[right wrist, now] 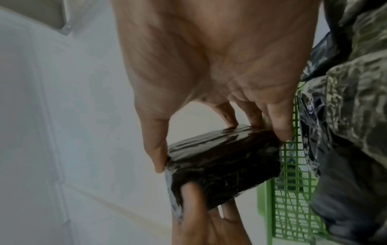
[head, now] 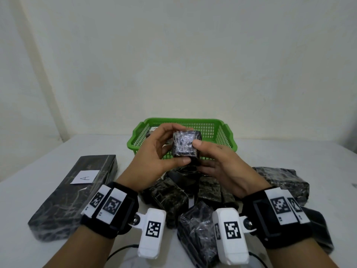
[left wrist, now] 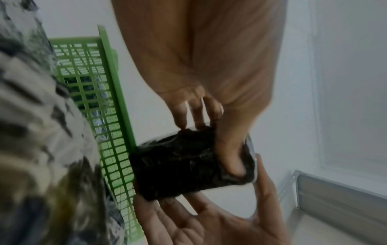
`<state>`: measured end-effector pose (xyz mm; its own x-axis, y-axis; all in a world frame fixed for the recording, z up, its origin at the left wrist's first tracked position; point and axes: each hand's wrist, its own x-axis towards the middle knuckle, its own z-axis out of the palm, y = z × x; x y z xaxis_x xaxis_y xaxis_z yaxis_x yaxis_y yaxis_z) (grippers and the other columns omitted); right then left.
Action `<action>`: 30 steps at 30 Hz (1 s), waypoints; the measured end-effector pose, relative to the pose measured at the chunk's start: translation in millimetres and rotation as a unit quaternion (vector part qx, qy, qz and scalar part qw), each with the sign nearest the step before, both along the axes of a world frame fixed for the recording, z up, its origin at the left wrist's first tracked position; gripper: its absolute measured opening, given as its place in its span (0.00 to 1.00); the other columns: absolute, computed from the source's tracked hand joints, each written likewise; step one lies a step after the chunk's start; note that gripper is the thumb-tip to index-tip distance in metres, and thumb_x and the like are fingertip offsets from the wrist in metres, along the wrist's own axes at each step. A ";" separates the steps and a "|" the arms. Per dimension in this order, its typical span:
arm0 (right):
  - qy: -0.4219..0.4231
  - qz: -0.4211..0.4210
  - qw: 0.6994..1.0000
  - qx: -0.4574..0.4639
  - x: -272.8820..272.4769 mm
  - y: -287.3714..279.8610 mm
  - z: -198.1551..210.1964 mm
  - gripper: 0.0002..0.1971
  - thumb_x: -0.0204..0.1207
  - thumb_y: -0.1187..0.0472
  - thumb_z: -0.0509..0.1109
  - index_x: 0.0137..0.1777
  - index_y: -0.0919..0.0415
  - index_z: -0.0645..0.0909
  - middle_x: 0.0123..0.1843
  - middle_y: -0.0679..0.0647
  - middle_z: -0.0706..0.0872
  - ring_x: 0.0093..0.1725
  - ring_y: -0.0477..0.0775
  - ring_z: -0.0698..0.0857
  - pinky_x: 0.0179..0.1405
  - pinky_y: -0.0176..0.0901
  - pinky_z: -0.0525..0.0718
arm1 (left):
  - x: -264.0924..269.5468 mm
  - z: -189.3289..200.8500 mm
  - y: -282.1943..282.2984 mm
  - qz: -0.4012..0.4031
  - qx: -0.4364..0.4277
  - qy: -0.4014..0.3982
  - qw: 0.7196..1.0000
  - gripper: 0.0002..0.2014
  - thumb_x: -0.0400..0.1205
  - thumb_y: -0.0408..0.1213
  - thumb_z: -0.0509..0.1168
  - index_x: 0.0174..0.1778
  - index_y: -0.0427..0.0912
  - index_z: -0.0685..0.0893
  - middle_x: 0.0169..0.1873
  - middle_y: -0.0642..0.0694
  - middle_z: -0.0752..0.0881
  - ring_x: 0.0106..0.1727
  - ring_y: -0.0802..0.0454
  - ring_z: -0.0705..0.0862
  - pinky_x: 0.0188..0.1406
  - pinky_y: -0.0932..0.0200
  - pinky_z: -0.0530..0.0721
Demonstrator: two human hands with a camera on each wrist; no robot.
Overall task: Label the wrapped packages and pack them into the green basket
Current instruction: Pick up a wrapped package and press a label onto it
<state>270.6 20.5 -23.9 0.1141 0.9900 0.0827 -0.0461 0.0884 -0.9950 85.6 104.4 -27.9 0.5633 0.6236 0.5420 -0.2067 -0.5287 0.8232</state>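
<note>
Head view: looked forward and down from above, farther back than the wrist views. Left wrist view: looked along the left hand (left wrist: 220, 220), close. Right wrist view: along the right hand (right wrist: 209, 58), close. Shared by all: the gripped small dark plastic-wrapped block (head: 185, 145), green lattice plastic basket (head: 222, 132) behind.

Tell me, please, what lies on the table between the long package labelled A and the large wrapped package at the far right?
Between the long package labelled A and the large wrapped package, the head view shows a pile of smaller wrapped packages, partly hidden by both forearms.
</note>
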 end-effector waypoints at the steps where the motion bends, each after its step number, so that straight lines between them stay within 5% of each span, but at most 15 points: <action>1: 0.000 -0.011 1.000 0.014 1.1 1.3 -0.8 0.34 0.66 0.45 0.87 0.69 0.61 0.87 0.63 0.57 0.94 0.65 0.58 0.92 0.69 0.53 0.87 | -2.7 -1.8 2.4 -0.010 -0.011 0.021 1.000 0.38 0.72 0.40 0.82 0.77 0.43 0.74 0.74 0.53 0.82 0.78 0.53 0.79 0.75 0.53 0.80; 4: -0.016 -0.031 0.999 0.035 3.2 6.9 -5.3 0.49 0.54 0.45 0.88 0.77 0.60 0.80 0.68 0.57 0.91 0.67 0.56 0.91 0.71 0.53 0.87 | -5.2 -3.7 4.5 -0.027 -0.102 0.077 0.991 0.52 0.68 0.70 0.77 0.84 0.51 0.68 0.80 0.48 0.77 0.80 0.47 0.77 0.81 0.38 0.74; 7: -0.042 -0.029 0.998 0.042 1.2 7.7 -7.0 0.58 0.46 0.44 0.88 0.82 0.55 0.74 0.66 0.50 0.90 0.66 0.50 0.90 0.72 0.48 0.85 | -1.8 -6.4 4.3 -0.043 -0.144 0.081 0.985 0.41 0.74 0.58 0.75 0.81 0.42 0.75 0.73 0.40 0.85 0.75 0.40 0.83 0.79 0.30 0.74; 10: -0.044 -0.012 0.998 0.046 -2.4 6.3 -6.4 0.61 0.46 0.44 0.88 0.84 0.56 0.70 0.65 0.46 0.90 0.66 0.47 0.90 0.74 0.47 0.84 | -2.1 -6.3 6.2 -0.003 -0.130 0.070 0.989 0.44 0.68 0.53 0.79 0.80 0.45 0.76 0.70 0.44 0.87 0.72 0.45 0.85 0.78 0.34 0.78; 13: -0.068 -0.019 0.996 0.063 -3.6 5.0 -5.0 0.53 0.45 0.44 0.90 0.76 0.50 0.77 0.60 0.43 0.94 0.63 0.43 0.92 0.67 0.42 0.87 | -5.9 -8.2 7.8 -0.013 -0.120 0.083 0.989 0.53 0.63 0.55 0.84 0.84 0.48 0.71 0.73 0.49 0.85 0.75 0.50 0.83 0.79 0.42 0.77; 16: -0.113 -0.031 0.991 0.065 -3.9 1.3 -3.8 0.57 0.43 0.39 0.92 0.78 0.46 0.77 0.66 0.41 0.92 0.68 0.40 0.88 0.71 0.46 0.86 | -12.0 -6.2 7.8 -0.067 -0.130 0.097 0.985 0.59 0.62 0.50 0.87 0.87 0.46 0.65 0.74 0.49 0.84 0.76 0.50 0.82 0.78 0.51 0.78; 18: -0.118 -0.018 0.991 0.057 -2.8 -1.1 -2.3 0.48 0.47 0.42 0.91 0.73 0.39 0.79 0.66 0.39 0.91 0.68 0.38 0.87 0.71 0.44 0.85 | -16.4 -3.3 10.4 -0.093 -0.140 0.095 0.981 0.59 0.62 0.47 0.86 0.88 0.44 0.63 0.75 0.50 0.84 0.77 0.50 0.81 0.78 0.52 0.77; 20: -0.116 -0.007 0.992 0.050 -3.2 -3.2 -0.1 0.41 0.51 0.46 0.91 0.68 0.37 0.79 0.65 0.38 0.91 0.68 0.37 0.87 0.69 0.41 0.86 | -17.5 -0.4 9.7 -0.095 -0.143 0.099 0.980 0.64 0.58 0.53 0.88 0.88 0.43 0.61 0.76 0.51 0.83 0.79 0.51 0.79 0.80 0.50 0.74; 26: -0.129 -0.004 0.990 0.056 -3.5 -5.1 1.4 0.61 0.48 0.42 0.90 0.86 0.48 0.70 0.73 0.40 0.86 0.74 0.40 0.83 0.79 0.51 0.81 | -11.4 -2.6 8.7 -0.033 -0.113 0.067 0.991 0.52 0.62 0.45 0.80 0.85 0.41 0.70 0.73 0.46 0.85 0.76 0.49 0.82 0.75 0.53 0.81; 30: -0.164 0.012 0.985 0.050 -0.8 -6.7 1.7 0.67 0.49 0.45 0.91 0.91 0.45 0.62 0.76 0.37 0.83 0.77 0.36 0.80 0.82 0.51 0.78 | -11.6 -2.8 8.9 -0.050 -0.141 0.063 0.987 0.64 0.55 0.57 0.88 0.86 0.41 0.67 0.75 0.47 0.84 0.77 0.48 0.81 0.77 0.49 0.78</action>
<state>269.8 13.8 -22.1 0.0419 0.9770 0.2092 0.2731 0.1902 -0.9430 74.0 113.3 -30.7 0.6814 0.6773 0.2773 -0.1338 -0.2572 0.9570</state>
